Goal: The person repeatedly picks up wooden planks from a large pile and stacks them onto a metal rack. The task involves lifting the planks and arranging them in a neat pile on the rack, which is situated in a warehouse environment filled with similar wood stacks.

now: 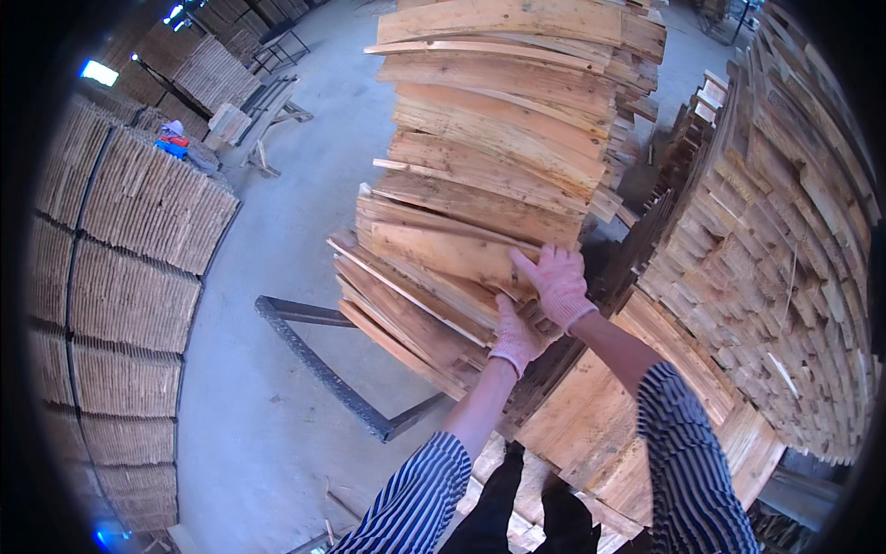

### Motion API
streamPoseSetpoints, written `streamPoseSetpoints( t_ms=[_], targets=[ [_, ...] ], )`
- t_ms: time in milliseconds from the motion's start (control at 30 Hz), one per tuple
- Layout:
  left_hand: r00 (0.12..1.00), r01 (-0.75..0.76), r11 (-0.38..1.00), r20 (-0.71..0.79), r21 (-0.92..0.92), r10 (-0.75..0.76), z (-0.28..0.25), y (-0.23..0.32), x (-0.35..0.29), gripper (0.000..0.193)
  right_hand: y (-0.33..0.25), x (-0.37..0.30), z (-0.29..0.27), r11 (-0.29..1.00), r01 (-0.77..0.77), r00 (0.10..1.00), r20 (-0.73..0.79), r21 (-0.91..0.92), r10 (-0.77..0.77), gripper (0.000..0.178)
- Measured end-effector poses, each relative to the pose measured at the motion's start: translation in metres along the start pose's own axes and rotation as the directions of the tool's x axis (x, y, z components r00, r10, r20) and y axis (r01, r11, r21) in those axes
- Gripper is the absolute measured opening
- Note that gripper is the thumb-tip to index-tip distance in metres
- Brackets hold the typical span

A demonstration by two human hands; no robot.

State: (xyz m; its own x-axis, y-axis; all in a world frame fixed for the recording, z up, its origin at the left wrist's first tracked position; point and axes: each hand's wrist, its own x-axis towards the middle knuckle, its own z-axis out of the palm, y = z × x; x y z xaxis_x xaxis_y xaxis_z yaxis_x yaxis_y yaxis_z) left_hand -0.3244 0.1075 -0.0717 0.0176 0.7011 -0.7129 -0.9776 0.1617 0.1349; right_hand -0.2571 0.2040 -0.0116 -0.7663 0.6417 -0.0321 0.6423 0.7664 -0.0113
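In the middle, boards (482, 198) form a long row. At its near end, the gloved right hand (559, 282) bends over them, fingers partly spread; the left hand (520, 338) sits just below, thumb extended. Whether either grips a board, I cannot tell. Leftward is a black frame (320, 367).

We see even, cool light on the pale floor (305, 212), a blown-out patch (100, 73) at upper left, fisheye distortion bowing the right-hand plank stack (766, 240), and black corners.
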Motion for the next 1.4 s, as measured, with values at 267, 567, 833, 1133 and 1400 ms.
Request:
streamPoseSetpoints(
  t_ms=[267, 567, 833, 1133, 1400],
  targets=[
    [0.903, -0.426, 0.889, -0.013, -0.167, 0.43, -0.092, -0.038, -0.082, 0.116, 0.012, -0.184, -0.056, 0.659, -0.398, 0.755, 0.636, 0.639, -0.161, 0.11],
    [0.962, -0.271, 0.941, 0.102, 0.201, 0.255, -0.087, -0.164, -0.094, 0.083, 0.019, -0.36, 0.027, 0.203, -0.618, 0.762, 0.642, 0.76, -0.084, 0.125],
    [0.985, -0.132, 0.942, 0.146, 0.309, 0.09, -0.066, -0.303, -0.111, 0.09, 0.1, -0.425, -0.016, 0.334, -0.702, 0.687, 0.721, 0.628, 0.088, 0.13],
    [0.895, -0.439, 0.036, 0.433, 0.898, 0.102, 0.006, -0.3, 0.044, 0.102, 0.272, -0.614, 0.074, 0.678, -0.734, 0.489, 0.722, 0.038, 0.49, 0.113],
    [0.759, -0.389, -0.893, 0.471, -0.226, -0.45, 0.075, -0.399, 0.16, 0.121, 0.39, -0.71, 0.155, 0.768, -0.626, 0.631, 0.489, -0.137, 0.602, 0.113]
  ],
)
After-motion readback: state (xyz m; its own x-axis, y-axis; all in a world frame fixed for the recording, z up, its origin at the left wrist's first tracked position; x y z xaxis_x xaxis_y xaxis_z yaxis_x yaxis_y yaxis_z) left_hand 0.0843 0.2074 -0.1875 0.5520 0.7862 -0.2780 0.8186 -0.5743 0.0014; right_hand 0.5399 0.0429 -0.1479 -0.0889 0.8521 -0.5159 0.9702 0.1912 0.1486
